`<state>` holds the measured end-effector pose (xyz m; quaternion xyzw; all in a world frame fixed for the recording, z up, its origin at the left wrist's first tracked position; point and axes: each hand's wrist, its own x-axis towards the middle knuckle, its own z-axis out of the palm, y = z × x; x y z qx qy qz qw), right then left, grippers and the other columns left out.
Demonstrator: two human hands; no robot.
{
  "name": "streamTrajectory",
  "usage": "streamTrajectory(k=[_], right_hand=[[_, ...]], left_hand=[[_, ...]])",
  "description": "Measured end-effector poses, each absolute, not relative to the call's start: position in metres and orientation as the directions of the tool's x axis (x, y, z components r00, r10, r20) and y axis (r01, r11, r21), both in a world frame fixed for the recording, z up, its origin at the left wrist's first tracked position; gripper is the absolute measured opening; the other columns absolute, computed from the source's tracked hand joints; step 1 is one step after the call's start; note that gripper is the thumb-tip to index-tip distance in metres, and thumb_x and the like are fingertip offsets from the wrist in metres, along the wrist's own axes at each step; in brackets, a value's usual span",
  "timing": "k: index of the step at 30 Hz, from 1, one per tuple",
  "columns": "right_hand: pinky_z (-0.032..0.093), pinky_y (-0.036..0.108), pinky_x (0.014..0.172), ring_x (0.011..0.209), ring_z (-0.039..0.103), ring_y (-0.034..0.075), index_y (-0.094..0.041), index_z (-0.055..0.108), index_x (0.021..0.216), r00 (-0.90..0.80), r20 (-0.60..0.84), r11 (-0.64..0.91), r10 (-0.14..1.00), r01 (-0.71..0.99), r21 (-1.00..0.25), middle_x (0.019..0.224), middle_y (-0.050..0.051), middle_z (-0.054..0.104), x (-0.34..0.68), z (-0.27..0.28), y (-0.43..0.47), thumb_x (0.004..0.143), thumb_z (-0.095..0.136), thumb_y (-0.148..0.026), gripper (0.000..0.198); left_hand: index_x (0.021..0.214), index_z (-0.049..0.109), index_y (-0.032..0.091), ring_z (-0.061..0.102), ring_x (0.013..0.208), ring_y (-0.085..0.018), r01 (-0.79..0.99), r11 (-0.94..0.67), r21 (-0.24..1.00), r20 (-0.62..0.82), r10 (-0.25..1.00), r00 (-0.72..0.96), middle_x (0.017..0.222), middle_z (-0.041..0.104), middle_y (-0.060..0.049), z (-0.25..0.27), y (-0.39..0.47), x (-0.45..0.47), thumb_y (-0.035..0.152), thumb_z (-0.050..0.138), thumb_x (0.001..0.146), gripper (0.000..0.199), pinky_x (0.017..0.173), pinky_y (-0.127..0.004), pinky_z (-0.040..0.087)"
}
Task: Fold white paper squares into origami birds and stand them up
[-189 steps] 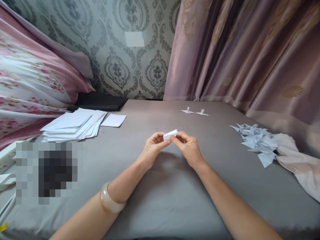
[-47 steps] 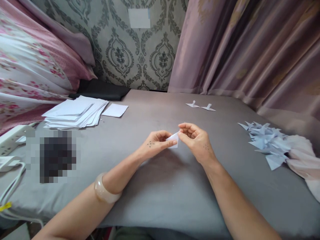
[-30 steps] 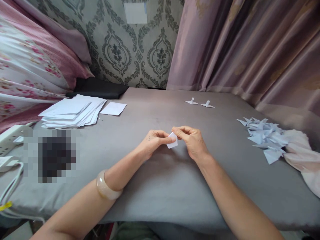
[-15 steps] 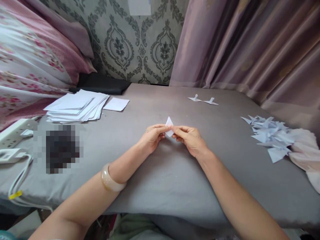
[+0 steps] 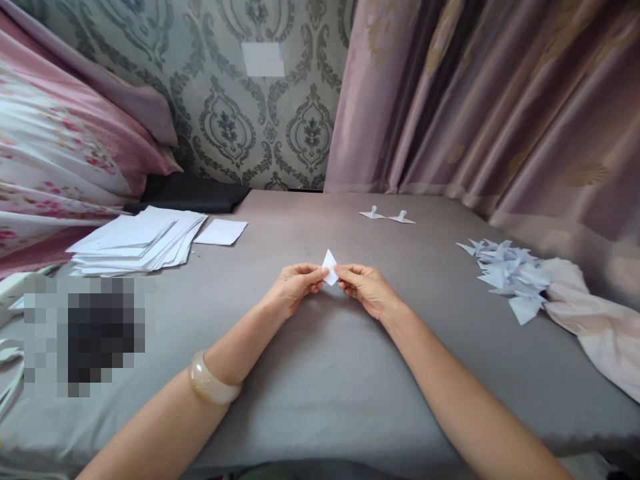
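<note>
A small diamond-shaped piece of folded white paper point(image 5: 329, 264) is held up in front of me, its point facing away. My left hand point(image 5: 300, 285) pinches its left edge between thumb and fingers. On the opposite edge my right hand point(image 5: 367, 288) has it in a similar pinch. Both hands are just above the grey cloth point(image 5: 320, 373) that covers the surface. The fingers under the paper are partly hidden.
A stack of white paper sheets point(image 5: 135, 243) lies at left, with a single square sheet point(image 5: 221, 232) beside it. Two folded paper birds point(image 5: 373, 213) stand at the back. At right, a heap of folded paper shapes point(image 5: 510, 267) touches a pale cloth point(image 5: 590, 313). A pixelated patch point(image 5: 103, 333) hides something at left.
My view has tilted up and turned slightly right, so the table items appear lower and further left. Both hands keep hold of the folded paper, and its tip and lower point show more clearly.
</note>
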<state>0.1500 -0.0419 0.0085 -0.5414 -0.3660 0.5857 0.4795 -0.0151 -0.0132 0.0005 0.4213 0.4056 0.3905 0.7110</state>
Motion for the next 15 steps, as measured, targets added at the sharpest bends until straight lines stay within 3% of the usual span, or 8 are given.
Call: streamTrajectory(k=[3,8,15], right_hand=[[0.041,0.019,0.055,0.057,0.054,0.006,-0.019,0.073,0.085,-0.059,-0.256,-0.26,0.965,-0.088,-0.962,0.067,-0.002,0.066,0.158,0.014,-0.037,0.059,0.081,-0.035,0.031],[0.038,0.021,0.052,0.055,0.052,0.008,-0.017,0.074,0.075,-0.074,-0.141,-0.131,0.987,0.134,-0.982,0.062,0.0,0.065,0.168,0.024,-0.033,0.061,0.079,-0.044,0.031],[0.038,0.022,0.053,0.056,0.051,0.009,-0.017,0.074,0.075,-0.139,-0.11,-0.079,0.984,0.208,-0.975,0.062,0.0,0.063,0.171,0.029,-0.036,0.061,0.078,-0.046,0.033]], left_hand=[[0.074,0.07,0.01,0.048,0.056,-0.005,-0.176,0.317,0.932,-0.221,0.882,0.417,0.064,0.059,-0.001,0.003,-0.009,-0.017,0.031,0.085,0.056,0.032,0.053,-0.019,0.038],[0.08,0.069,0.012,0.054,0.065,-0.009,-0.122,0.299,0.946,-0.21,0.857,0.47,0.074,0.063,-0.003,0.009,-0.001,-0.012,0.035,0.083,0.058,0.035,0.06,-0.021,0.04],[0.082,0.07,0.014,0.053,0.07,-0.011,-0.039,0.122,0.992,-0.089,0.878,0.471,0.079,0.064,-0.004,0.012,0.003,-0.008,0.039,0.078,0.064,0.032,0.064,-0.024,0.035]])
